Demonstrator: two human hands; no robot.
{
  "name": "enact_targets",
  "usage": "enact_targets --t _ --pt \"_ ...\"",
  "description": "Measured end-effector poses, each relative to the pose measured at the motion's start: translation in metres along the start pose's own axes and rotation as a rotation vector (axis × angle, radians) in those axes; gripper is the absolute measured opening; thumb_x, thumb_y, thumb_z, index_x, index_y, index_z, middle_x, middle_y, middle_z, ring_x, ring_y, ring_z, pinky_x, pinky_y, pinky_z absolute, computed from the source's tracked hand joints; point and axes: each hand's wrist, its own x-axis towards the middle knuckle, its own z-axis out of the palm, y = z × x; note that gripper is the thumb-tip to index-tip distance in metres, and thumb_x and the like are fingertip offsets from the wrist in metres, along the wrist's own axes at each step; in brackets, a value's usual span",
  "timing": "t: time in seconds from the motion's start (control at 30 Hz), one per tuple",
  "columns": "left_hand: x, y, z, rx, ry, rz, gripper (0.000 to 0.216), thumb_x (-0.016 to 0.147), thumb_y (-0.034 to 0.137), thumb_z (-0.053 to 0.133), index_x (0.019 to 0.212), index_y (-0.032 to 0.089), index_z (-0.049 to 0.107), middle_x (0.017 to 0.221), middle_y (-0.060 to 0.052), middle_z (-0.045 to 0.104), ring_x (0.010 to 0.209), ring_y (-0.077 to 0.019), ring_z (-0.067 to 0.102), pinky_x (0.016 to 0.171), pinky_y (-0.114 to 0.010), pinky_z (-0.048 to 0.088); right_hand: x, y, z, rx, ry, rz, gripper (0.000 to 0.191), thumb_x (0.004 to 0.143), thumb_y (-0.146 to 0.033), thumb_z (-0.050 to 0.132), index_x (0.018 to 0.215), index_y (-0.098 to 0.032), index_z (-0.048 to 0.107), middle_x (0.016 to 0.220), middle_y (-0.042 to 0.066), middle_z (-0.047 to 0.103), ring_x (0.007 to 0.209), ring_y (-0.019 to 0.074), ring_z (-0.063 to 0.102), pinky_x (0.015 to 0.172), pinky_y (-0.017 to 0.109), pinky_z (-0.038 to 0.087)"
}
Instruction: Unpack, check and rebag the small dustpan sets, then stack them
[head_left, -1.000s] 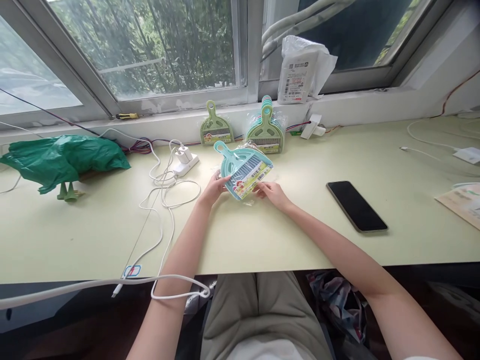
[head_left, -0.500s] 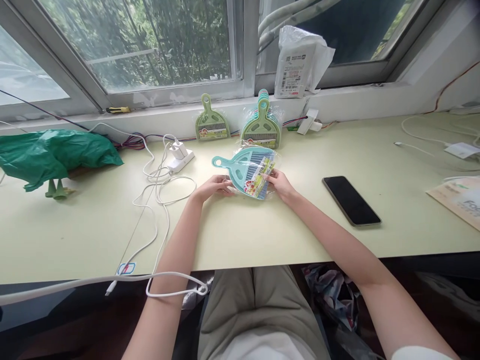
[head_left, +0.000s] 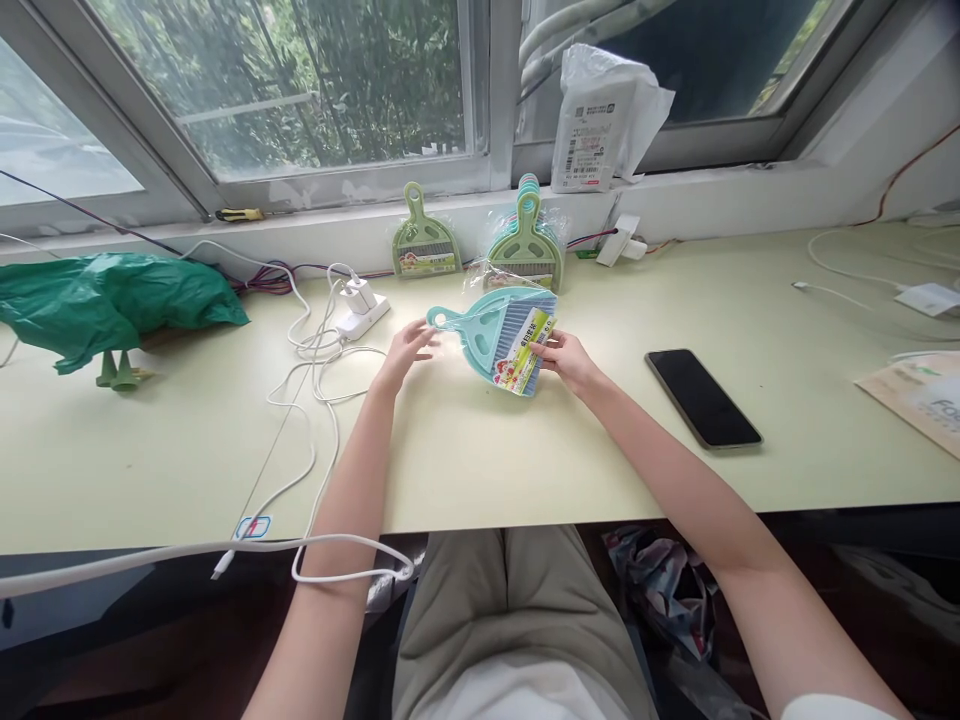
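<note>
A light-blue mini dustpan [head_left: 478, 333] with a blue-grey bristled brush [head_left: 519, 322] lies tilted above the table, its handle pointing left. Across the bristles runs a yellow-green printed label [head_left: 525, 350]. Clear film shows along the set's upper edge. My right hand [head_left: 568, 362] grips the set at its right side, thumb over the label. Beside the handle end is my left hand [head_left: 409, 352], fingers apart; whether a fingertip touches the handle I cannot tell. Behind stand a green dustpan set [head_left: 425, 245] and a wrapped stack of dustpan sets [head_left: 525, 240], green in front.
A black phone [head_left: 703, 398] lies to the right, near a paper packet [head_left: 915, 395]. White cables [head_left: 311, 455] and a power strip [head_left: 364, 318] are on the left, with a green plastic bag [head_left: 120, 305] beyond. A white package [head_left: 592, 130] stands on the sill.
My left hand has drawn away from the dustpan's lower edge, up and left to the handle end. My right hand keeps its grip, and the set has shifted slightly.
</note>
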Motion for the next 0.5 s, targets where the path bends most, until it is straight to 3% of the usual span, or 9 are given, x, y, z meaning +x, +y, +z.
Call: enact_targets --t 0.07,0.13,0.23,0.33,0.5 --pt "0.001 0.002 0.001 -0.025 0.113 0.053 0.05 0.082 0.048 0.056 0.126 0.026 0.059 0.13 -0.007 0.062 0.111 -0.0199 0.062 0.092 -0.033 0.048 0.0 -0.001 -0.001 -0.014 -0.018 0.015 0.034 0.062 -0.025 0.087 0.089 -0.017 0.068 0.088 0.006 0.074 0.081 0.0202 0.071 0.084 0.042 0.06" --pt "0.0 0.004 0.003 0.001 0.111 0.106 0.048 0.085 0.05 0.052 0.125 0.025 0.061 0.129 -0.007 0.064 0.111 -0.0204 0.061 0.097 -0.035 0.045 -0.002 0.0 0.001 -0.041 -0.07 0.032 0.037 0.06 -0.026 0.087 0.09 -0.017 0.068 0.087 0.007 0.074 0.081 0.021 0.071 0.081 0.042 0.06" --pt "-0.003 0.004 0.008 0.1 -0.013 0.135 0.047 0.08 0.057 0.059 0.105 0.019 0.071 0.109 -0.008 0.072 0.097 -0.0214 0.064 0.087 -0.032 0.048 -0.007 0.003 0.008 -0.102 -0.143 0.071 0.039 0.059 -0.026 0.088 0.092 -0.017 0.068 0.087 0.008 0.075 0.081 0.0223 0.072 0.075 0.039 0.061" --pt "-0.004 -0.001 0.011 0.147 -0.019 0.105 0.042 0.074 0.057 0.069 0.081 0.016 0.074 0.083 -0.008 0.072 0.079 -0.0193 0.065 0.073 -0.028 0.049 -0.01 0.004 0.013 -0.152 -0.143 0.092 0.038 0.061 -0.025 0.087 0.093 -0.018 0.069 0.09 0.008 0.076 0.081 0.0221 0.071 0.071 0.036 0.06" --pt "0.006 -0.012 0.005 0.012 0.059 0.133 0.033 0.077 0.047 0.068 0.077 0.014 0.069 0.086 -0.009 0.073 0.071 -0.0151 0.066 0.074 -0.027 0.052 -0.009 0.003 0.011 -0.149 -0.109 0.09 0.034 0.064 -0.023 0.085 0.093 -0.017 0.069 0.09 0.008 0.075 0.082 0.0214 0.071 0.076 0.038 0.06"
